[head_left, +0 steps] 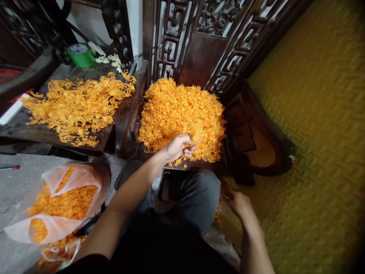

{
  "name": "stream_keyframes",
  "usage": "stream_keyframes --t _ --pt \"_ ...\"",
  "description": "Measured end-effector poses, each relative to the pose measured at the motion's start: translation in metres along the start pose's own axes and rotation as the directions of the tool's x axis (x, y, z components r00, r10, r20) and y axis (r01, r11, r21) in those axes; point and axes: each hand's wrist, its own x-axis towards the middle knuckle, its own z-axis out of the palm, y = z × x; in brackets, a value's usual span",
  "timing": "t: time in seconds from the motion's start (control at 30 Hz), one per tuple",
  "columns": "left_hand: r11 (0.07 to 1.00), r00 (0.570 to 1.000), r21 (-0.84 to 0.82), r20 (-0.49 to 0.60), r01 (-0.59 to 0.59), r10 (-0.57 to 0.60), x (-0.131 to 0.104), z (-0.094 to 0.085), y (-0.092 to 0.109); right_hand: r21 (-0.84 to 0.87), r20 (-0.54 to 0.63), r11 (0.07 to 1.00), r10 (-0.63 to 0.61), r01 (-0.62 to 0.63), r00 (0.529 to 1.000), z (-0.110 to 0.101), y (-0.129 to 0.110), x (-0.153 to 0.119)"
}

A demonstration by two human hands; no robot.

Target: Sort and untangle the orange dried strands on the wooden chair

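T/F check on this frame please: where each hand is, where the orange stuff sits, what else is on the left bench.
1. The left hand grips strands at the near edge of the big orange pile. True.
2. The right hand is also buried in that pile. False: it hangs low beside the knee, apart from the pile; whether it holds anything cannot be told.
3. A clear plastic bag with orange material lies at lower left. True.
4. The roll of tape on the dark bench is red. False: it is green.
5. A second, flatter spread of orange sprigs lies on that bench. True.
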Motion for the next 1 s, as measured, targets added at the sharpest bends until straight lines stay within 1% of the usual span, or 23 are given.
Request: stream_keyframes --t 0.03,0.07,0.1,0.17,0.23,0.27,0.3,0.37,0.43,0.53,0.63,0.77,0.83,0.87,0.9,0.93,0.97,1.0 --pt "1.0 1.0 -0.002 -0.008 -0.001 0.001 0.0 0.0 0.001 -0.011 0.012 1.0 -0.01 0.01 1.0 0.0 -0.003 0.0" --pt "1.0 1.0 0.007 -0.022 -0.007 0.007 0.0 0.0 0.002 -0.009 -0.001 1.0 -0.019 0.019 1.0 -0.003 -0.014 0.002" --pt "0.999 0.999 0.025 -0.04 -0.021 0.022 0.0 0.0 0.003 0.006 -0.045 0.999 -0.038 0.039 0.998 -0.01 -0.031 0.006" --pt "0.996 0.995 0.066 -0.074 -0.059 0.064 0.001 0.001 0.003 0.065 -0.211 0.988 -0.124 0.141 0.97 -0.03 -0.082 0.017" --pt "0.992 0.991 0.101 -0.095 -0.08 0.09 0.002 0.002 0.002 0.145 -0.369 0.938 -0.244 0.315 0.897 -0.05 -0.141 0.032" --pt "0.99 0.991 0.116 -0.102 -0.081 0.093 0.003 0.002 0.002 0.174 -0.413 0.89 -0.322 0.42 0.852 -0.058 -0.17 0.04" --pt "0.989 0.99 0.128 -0.108 -0.078 0.092 0.003 0.002 0.002 0.188 -0.413 0.833 -0.413 0.52 0.811 -0.063 -0.197 0.047" --pt "0.987 0.987 0.141 -0.132 -0.076 0.094 0.002 0.001 0.003 0.213 -0.323 0.713 -0.593 0.668 0.737 -0.068 -0.241 0.062" --pt "0.985 0.977 0.15 -0.182 -0.084 0.111 0.001 -0.001 0.006 0.251 -0.219 0.616 -0.715 0.746 0.664 -0.066 -0.269 0.076" --pt "0.978 0.957 0.201 -0.268 -0.062 0.116 -0.003 -0.01 0.013 0.304 -0.117 0.519 -0.812 0.799 0.572 -0.059 -0.29 0.092" --pt "0.96 0.953 0.278 -0.289 -0.005 0.089 -0.007 -0.022 0.02 0.333 -0.018 0.463 -0.868 0.822 0.496 -0.056 -0.298 0.106" --pt "0.927 0.955 0.371 -0.291 0.059 0.055 -0.012 -0.034 0.028 0.406 0.103 0.427 -0.9 0.808 0.424 -0.057 -0.306 0.128" --pt "0.908 0.964 0.41 -0.266 0.088 0.027 -0.015 -0.038 0.031 0.493 0.16 0.416 -0.906 0.764 0.391 -0.055 -0.308 0.139" --pt "0.904 0.968 0.416 -0.25 0.099 0.009 -0.015 -0.039 0.032 0.545 0.186 0.419 -0.905 0.726 0.382 -0.053 -0.309 0.145" --pt "0.906 0.973 0.41 -0.231 0.104 -0.007 -0.016 -0.04 0.033 0.6 0.202 0.428 -0.899 0.676 0.389 -0.05 -0.31 0.15" --pt "0.914 0.977 0.393 -0.214 0.097 -0.012 -0.016 -0.04 0.034 0.653 0.197 0.44 -0.885 0.616 0.422 -0.045 -0.311 0.155" --pt "0.927 0.98 0.367 -0.198 0.077 -0.003 -0.015 -0.04 0.035 0.705 0.166 0.447 -0.859 0.551 0.484 -0.039 -0.312 0.161" --pt "0.942 0.983 0.333 -0.182 0.046 0.016 -0.015 -0.04 0.036 0.751 0.117 0.448 -0.814 0.485 0.569 -0.033 -0.313 0.167"
